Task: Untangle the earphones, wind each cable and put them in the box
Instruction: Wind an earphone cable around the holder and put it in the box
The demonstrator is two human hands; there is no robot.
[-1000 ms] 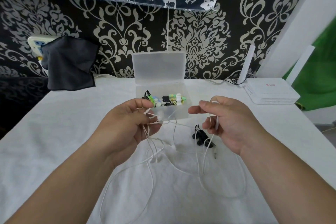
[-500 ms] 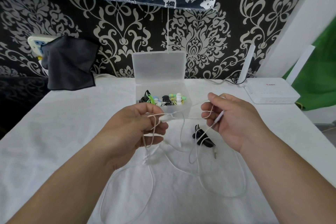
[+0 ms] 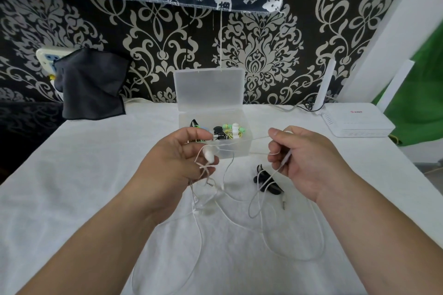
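Note:
A tangled white earphone cable (image 3: 261,230) loops over the white tablecloth and rises to both hands. My left hand (image 3: 177,163) pinches the cable near a knot, with a white earbud (image 3: 209,154) between its fingers. My right hand (image 3: 309,160) grips another stretch of the same cable with its inline remote, and a strand runs taut between the two hands. Behind them stands the clear plastic box (image 3: 237,149), lid up, with wound green, black and white earphones (image 3: 227,130) inside. A black earphone bundle (image 3: 266,181) lies on the cloth below my right hand.
A white router (image 3: 357,122) sits at the back right with its antenna up. A dark cloth (image 3: 91,84) hangs over a wall socket at the back left. The patterned wall stands close behind the box. A loose jack plug (image 3: 284,204) lies by the black bundle.
My hands have drawn apart, pulling a strand of the white cable taut between them. The white earbud now shows in my left fingers, and loops on the cloth have shifted.

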